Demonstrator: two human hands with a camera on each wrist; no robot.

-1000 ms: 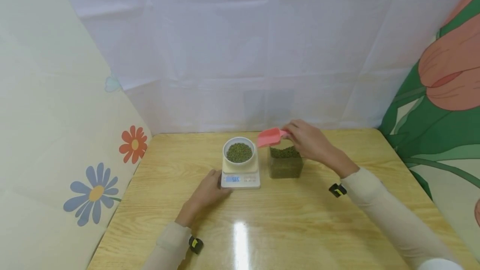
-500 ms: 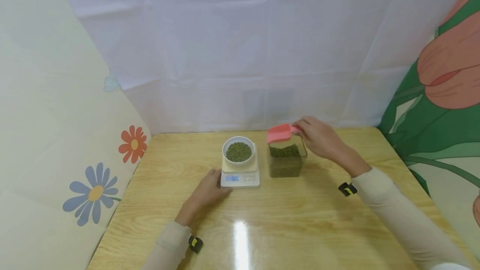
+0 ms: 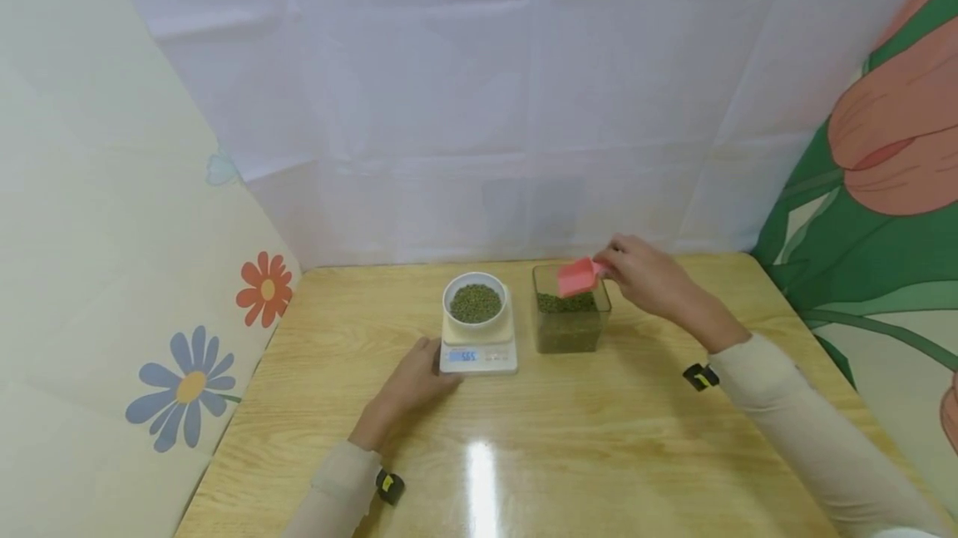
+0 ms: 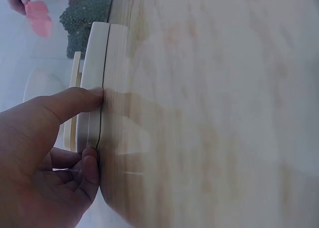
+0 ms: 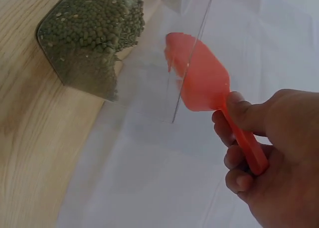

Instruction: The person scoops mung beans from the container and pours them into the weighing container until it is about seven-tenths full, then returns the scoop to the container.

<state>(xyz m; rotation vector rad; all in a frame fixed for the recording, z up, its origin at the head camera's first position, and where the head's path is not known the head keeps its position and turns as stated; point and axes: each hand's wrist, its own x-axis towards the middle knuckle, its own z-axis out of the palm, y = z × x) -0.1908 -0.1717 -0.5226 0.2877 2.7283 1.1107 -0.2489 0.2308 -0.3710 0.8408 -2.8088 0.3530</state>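
My right hand (image 3: 647,276) grips the handle of a pink scoop (image 3: 576,278) above the mouth of a clear square container (image 3: 567,337). Green mung beans (image 5: 89,28) fill the lower part of that container. The scoop's blade overlaps the clear wall in the right wrist view, and no beans show in it. To the left stands a white kitchen scale (image 3: 479,362) with a lit blue display. On its platform sits a white bowl (image 3: 448,305) holding mung beans. My left hand (image 3: 414,376) holds the scale's front left corner, thumb (image 4: 82,99) along the front and fingers curled at the side.
Everything stands on a wood-grain table (image 3: 584,455). A white sheet (image 3: 419,106) hangs behind its far edge. Flower-patterned panels rise at the left (image 3: 90,272) and right (image 3: 898,288). Each wrist carries a small black device.
My right hand has moved the scoop rightward from beside the bowl, then lowered it toward the container's opening. My left hand stays at the scale.
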